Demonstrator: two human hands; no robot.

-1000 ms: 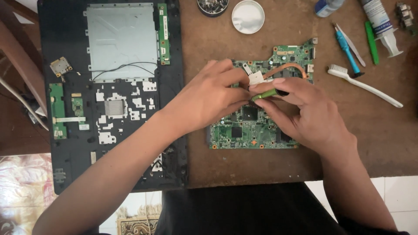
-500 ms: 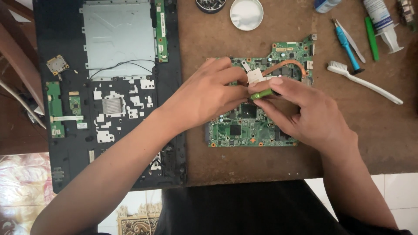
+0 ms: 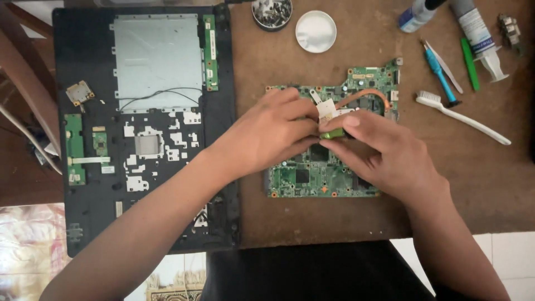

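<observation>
A: From the head view, what do the hands have?

B: The left hand (image 3: 267, 136) and the right hand (image 3: 384, 153) meet over a green printed circuit board (image 3: 312, 175) with a copper heat pipe, lying flat on the brown wooden tabletop (image 3: 490, 184). Both pinch a small bright-green part (image 3: 333, 134), with a white tab (image 3: 327, 110) just above it. Each grip is clenched on that green part, fingertips touching it from either side.

A: Where does the part sit?

B: Just over the middle of the board, near the curved copper pipe (image 3: 370, 96). Whether it rests on the board or is lifted off, I cannot tell.

A: Any containers?

B: Two, at the far edge of the tabletop. A small round dark tin (image 3: 271, 13) holds a heap of tiny metal bits, likely screws. Just beside it is a shallow round white lid or dish (image 3: 316, 31), nothing showing inside.

A: And around?

B: Left of the board, a black opened laptop base (image 3: 89, 223) with a silver metal plate (image 3: 157, 56). To the right lie a white toothbrush (image 3: 462, 117), a blue-handled tool (image 3: 440, 75), a green pen-like stick (image 3: 470, 64) and a grey syringe-shaped tube (image 3: 479, 36), well apart from the hands.
</observation>
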